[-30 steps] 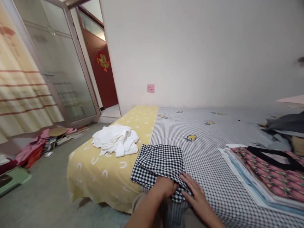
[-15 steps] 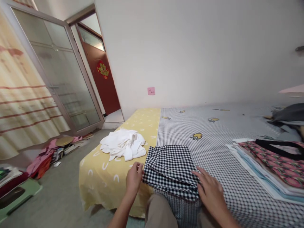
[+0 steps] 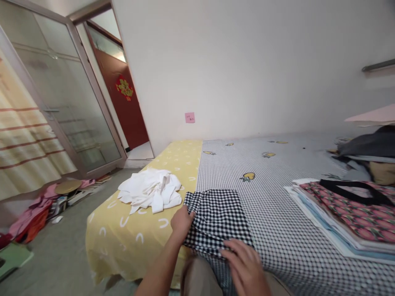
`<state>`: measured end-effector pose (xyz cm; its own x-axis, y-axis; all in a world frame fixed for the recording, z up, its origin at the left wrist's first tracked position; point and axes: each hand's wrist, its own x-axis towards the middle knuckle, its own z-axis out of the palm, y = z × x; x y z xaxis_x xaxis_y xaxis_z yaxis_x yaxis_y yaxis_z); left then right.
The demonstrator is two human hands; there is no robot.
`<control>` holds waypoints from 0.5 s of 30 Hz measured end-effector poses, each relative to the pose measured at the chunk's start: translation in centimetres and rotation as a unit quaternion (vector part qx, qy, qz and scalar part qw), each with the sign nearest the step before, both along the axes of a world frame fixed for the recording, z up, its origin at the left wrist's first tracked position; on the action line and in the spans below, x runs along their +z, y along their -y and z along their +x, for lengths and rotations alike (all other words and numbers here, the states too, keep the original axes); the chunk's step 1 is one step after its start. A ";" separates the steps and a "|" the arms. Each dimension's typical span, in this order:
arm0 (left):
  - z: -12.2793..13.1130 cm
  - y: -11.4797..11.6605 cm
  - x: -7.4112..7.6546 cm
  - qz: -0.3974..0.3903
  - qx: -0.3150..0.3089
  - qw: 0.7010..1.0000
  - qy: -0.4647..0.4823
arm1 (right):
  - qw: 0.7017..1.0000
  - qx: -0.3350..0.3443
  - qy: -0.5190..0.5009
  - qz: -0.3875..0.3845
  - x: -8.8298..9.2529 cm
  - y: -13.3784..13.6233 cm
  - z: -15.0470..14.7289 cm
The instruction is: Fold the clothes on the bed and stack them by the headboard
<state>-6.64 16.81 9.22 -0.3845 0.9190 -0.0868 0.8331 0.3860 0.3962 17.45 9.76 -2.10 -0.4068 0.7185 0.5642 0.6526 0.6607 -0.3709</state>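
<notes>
A folded black-and-white checked cloth [image 3: 217,214] lies at the near edge of the bed [image 3: 277,193]. My left hand [image 3: 182,223] is closed on the cloth's left edge. My right hand [image 3: 245,265] rests on its near edge with the fingers spread; it is blurred by motion. A crumpled white garment [image 3: 151,190] lies on the yellow sheet [image 3: 135,230] just left of the cloth.
A stack of folded clothes [image 3: 348,218] with a pink patterned piece on top sits at the right of the bed. Dark clothes [image 3: 368,146] lie behind it. Clutter [image 3: 46,201] covers the floor by the glass sliding door [image 3: 61,102].
My left hand moved from the cloth's near middle out to its left edge and gripped it. My right hand slid along the near edge. The cloth looks narrower now.
</notes>
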 end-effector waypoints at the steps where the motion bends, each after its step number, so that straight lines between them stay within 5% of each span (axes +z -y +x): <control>1: 0.3 -0.3 0.4 0.004 -0.001 1.000 0.004 | 0.999 0.044 -0.010 0.001 0.8 0.6 -1.3; 6: 0.9 -1.2 0.9 0.028 0.001 0.996 0.082 | 0.982 0.120 -0.014 -0.146 4.1 1.2 -7.1; 10: 1.4 -2.0 0.4 0.061 0.031 0.977 0.204 | 0.971 0.128 -0.016 -0.201 3.6 0.1 -9.1; 15: 2.7 -4.5 3.7 0.114 0.032 0.910 0.398 | 0.977 0.071 0.008 -0.199 3.3 -3.9 -8.9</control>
<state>-3.92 21.26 12.93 -0.3366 0.9260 -0.1708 0.2262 0.2556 0.9399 8.54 13.70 1.22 -0.5241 0.8158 0.2447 0.5726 0.5502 -0.6078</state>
